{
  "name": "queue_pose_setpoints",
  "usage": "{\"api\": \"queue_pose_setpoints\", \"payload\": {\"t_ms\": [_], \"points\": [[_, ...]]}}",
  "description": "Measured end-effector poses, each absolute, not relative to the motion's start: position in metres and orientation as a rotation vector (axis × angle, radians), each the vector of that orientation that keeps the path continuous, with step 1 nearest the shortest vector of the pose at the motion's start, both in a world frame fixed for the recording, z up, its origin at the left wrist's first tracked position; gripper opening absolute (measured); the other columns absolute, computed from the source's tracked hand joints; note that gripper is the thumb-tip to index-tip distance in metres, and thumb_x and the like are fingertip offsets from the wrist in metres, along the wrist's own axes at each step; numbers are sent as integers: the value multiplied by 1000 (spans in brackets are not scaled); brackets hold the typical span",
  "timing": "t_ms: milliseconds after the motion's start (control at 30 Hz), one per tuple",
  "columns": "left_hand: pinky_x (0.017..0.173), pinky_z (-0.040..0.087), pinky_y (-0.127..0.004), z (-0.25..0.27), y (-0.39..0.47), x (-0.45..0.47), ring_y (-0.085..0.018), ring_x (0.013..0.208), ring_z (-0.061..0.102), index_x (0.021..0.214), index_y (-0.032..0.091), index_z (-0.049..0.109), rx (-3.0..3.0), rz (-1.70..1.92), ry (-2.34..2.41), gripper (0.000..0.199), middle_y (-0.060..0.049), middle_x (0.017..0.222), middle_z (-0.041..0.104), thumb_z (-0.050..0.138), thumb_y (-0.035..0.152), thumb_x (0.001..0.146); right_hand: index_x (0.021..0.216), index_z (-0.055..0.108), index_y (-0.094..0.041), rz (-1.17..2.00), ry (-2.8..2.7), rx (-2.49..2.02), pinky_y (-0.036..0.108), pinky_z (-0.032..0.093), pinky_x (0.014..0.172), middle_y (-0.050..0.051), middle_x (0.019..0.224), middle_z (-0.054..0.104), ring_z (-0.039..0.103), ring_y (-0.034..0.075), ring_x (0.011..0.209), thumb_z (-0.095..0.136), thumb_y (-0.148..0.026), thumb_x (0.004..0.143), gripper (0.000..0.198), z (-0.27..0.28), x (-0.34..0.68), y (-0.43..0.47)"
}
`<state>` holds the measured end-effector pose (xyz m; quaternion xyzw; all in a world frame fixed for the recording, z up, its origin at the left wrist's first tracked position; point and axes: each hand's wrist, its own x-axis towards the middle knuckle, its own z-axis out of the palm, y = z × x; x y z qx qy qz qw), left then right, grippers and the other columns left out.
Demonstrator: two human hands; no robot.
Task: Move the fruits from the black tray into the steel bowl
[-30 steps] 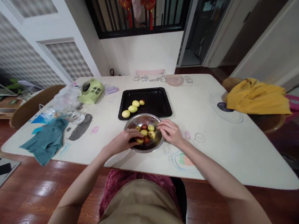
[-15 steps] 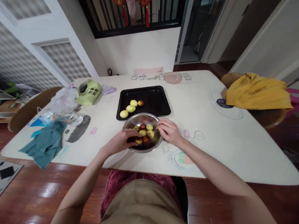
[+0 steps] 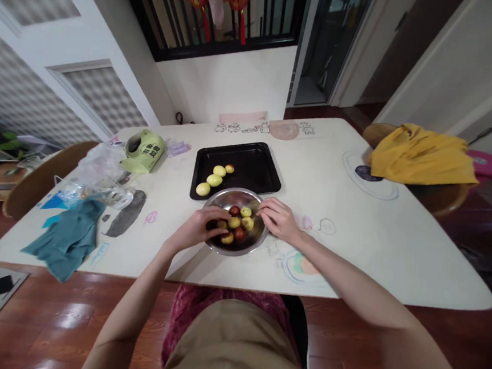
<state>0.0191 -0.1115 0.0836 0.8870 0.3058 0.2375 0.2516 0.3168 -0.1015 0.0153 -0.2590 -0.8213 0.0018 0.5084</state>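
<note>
A steel bowl (image 3: 260,240) holds several small round fruits that look like jujubes, some yellow-green (image 3: 234,222) and some red-brown (image 3: 239,233). My left hand (image 3: 197,224) reaches over the bowl's left side, its thumb and fingers curved around a yellowish jujube (image 3: 222,225) partly hidden by them. At the right rim, my right hand (image 3: 281,218) pinches the bowl's edge. Just behind the bowl lies a black baking tray (image 3: 256,171). On the tray's left part, several jujubes form a slanting row, three yellow-green (image 3: 214,180) and a smaller one with a brown patch (image 3: 229,169).
At the left of the white table (image 3: 365,246) lie a teal cloth (image 3: 67,238), clear plastic packaging (image 3: 101,166) and a light green bag (image 3: 144,151). A yellow cloth (image 3: 424,157) covers a chair at the right. Drawings mark the tabletop.
My left hand has shifted slightly left and up in the bowl, and a yellowish jujube now shows between its thumb and fingers. My right hand stays at the rim.
</note>
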Motion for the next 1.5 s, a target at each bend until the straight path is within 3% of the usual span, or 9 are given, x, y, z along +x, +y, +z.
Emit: {"api": "queue_pose_setpoints", "payload": {"t_ms": [300, 467, 600, 767, 933, 1200, 1367, 1500], "points": [[95, 61, -35, 58, -46, 33, -22, 105, 75, 110, 17, 79, 2189, 1221, 817, 24, -11, 111, 81, 64, 34, 104, 98, 70, -21, 51, -1936, -726, 40, 59, 82, 8, 97, 73, 68, 22, 92, 49, -15, 105, 23, 22, 319, -102], [88, 60, -31, 43, -37, 31, -20, 98, 76, 105, 16, 81, 1962, 1277, 680, 22, -11, 105, 81, 67, 34, 102, 103, 71, -23, 88, -1918, -899, 42, 59, 90, 9, 107, 71, 69, 24, 103, 50, -19, 106, 22, 32, 318, -75], [92, 59, -35, 37, -46, 23, -23, 100, 75, 102, 17, 82, 1885, 1267, 554, 22, -12, 101, 80, 66, 32, 104, 114, 70, -24, 168, -2033, -1018, 43, 59, 100, 11, 122, 69, 68, 26, 116, 52, -21, 103, 21, 38, 304, -28], [99, 56, -41, 34, -57, 16, -26, 109, 73, 107, 16, 81, 1987, 1202, 391, 23, -14, 103, 80, 61, 28, 106, 144, 59, -23, 289, -2280, -1086, 49, 57, 110, 13, 142, 62, 63, 28, 130, 58, -20, 98, 46, 40, 276, 37], [103, 50, -44, 32, -61, 17, -27, 112, 72, 107, 17, 78, 2164, 1167, 307, 25, -12, 102, 82, 55, 26, 108, 151, 55, -26, 344, -2371, -1092, 52, 51, 118, 11, 149, 59, 59, 28, 137, 62, -18, 94, 58, 27, 257, 82], [101, 49, -44, 34, -62, 19, -26, 107, 72, 102, 16, 78, 2182, 1153, 317, 30, -12, 101, 81, 51, 28, 109, 140, 64, -20, 369, -2338, -1101, 51, 51, 115, 14, 139, 66, 63, 28, 128, 63, -13, 91, 49, 12, 247, 108], [100, 50, -46, 35, -63, 18, -27, 105, 73, 101, 18, 78, 2198, 1148, 338, 32, -11, 100, 81, 50, 30, 109, 120, 68, -17, 342, -2254, -1112, 49, 55, 105, 12, 117, 72, 66, 27, 111, 69, -16, 88, 33, 13, 252, 102], [99, 51, -46, 35, -63, 17, -27, 104, 73, 100, 18, 78, 2204, 1140, 360, 36, -12, 99, 81, 48, 35, 110, 117, 67, -18, 315, -2148, -1137, 46, 58, 95, 11, 114, 72, 66, 25, 100, 70, -21, 87, 30, 19, 275, 80]]}}
